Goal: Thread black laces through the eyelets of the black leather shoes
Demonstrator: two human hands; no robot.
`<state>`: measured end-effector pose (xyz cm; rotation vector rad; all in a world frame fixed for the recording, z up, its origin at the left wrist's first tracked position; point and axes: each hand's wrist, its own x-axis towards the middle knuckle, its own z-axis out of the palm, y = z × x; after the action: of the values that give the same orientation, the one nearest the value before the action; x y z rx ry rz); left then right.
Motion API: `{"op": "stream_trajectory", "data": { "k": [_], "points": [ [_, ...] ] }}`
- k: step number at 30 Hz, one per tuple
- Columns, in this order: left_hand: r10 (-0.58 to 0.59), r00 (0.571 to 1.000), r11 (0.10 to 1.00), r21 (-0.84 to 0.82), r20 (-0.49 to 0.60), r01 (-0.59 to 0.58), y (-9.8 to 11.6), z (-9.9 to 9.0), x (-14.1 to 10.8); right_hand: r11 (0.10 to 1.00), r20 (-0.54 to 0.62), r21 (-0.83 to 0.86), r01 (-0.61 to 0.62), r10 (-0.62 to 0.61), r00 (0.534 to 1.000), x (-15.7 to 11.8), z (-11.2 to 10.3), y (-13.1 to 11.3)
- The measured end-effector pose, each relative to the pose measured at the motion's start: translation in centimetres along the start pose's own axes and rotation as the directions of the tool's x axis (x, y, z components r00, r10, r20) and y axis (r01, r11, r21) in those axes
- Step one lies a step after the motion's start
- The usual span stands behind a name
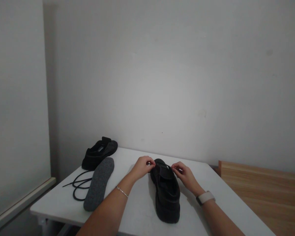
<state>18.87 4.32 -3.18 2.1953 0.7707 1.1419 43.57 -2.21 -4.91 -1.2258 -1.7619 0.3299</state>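
Observation:
A black shoe (167,196) stands on the white table, heel toward me and tongue raised. At its left front edge, my left hand (144,167) is closed in a pinch with a bit of black shoelace at the fingertips. My right hand (184,173) pinches the shoelace on the opposite side, close to the eyelets. Most of the lace is hidden by the fingers and the shoe. Left of my left forearm lies a grey felt insole (99,185). Beside it a loose black shoelace (75,188) is coiled, partly under the insole.
A second black shoe (99,154) rests at the table's back left corner, its tongue up. The white table (135,203) reaches back to a grey wall (162,82). A wood-grain panel (263,193) stands to the right of the table.

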Motion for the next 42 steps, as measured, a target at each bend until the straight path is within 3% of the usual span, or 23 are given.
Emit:
{"op": "stream_trajectory", "data": {
  "k": [6, 15, 19, 24, 29, 33, 42],
  "points": [
    [0.049, 0.999, 0.996, 0.077, -0.019, -0.047, 0.1, -0.2, 0.0, 0.98, 0.022, -0.165, 0.112, -0.11, 0.994, -0.1, -0.4, -1.4],
    [0.028, 1.0, 0.998, 0.058, 0.003, -0.028, 0.1, -0.1, -0.1, 0.951, 0.072, -0.244, 0.191, -0.179, 0.981, -0.2, -0.8, -2.2],
    [0.013, 1.0, 0.999, 0.036, 0.016, -0.013, 0.1, 0.0, -0.1, 0.945, 0.057, -0.273, 0.182, -0.173, 0.983, -0.2, -0.5, -2.0],
    [0.006, 0.999, 1.0, 0.018, 0.036, -0.007, 0.2, 0.0, 0.0, 0.972, 0.029, -0.195, 0.127, -0.124, 0.992, -0.3, -0.1, -2.1],
    [-0.001, 1.0, 1.0, 0.027, 0.028, 0.0, 0.8, -0.2, -0.1, 0.956, 0.053, -0.248, 0.157, -0.148, 0.987, -0.2, 0.2, -2.7],
    [-0.021, 1.0, 0.999, 0.033, -0.019, 0.021, 0.8, -0.3, -0.2, 0.941, -0.027, -0.305, 0.149, -0.165, 0.986, -0.1, 0.2, -2.8],
    [-0.049, 0.998, 0.993, -0.106, 0.041, 0.053, 0.2, 0.4, 0.1, 0.981, -0.01, -0.195, 0.023, -0.026, 1.0, -0.4, 0.2, -3.2]
  ]
}}
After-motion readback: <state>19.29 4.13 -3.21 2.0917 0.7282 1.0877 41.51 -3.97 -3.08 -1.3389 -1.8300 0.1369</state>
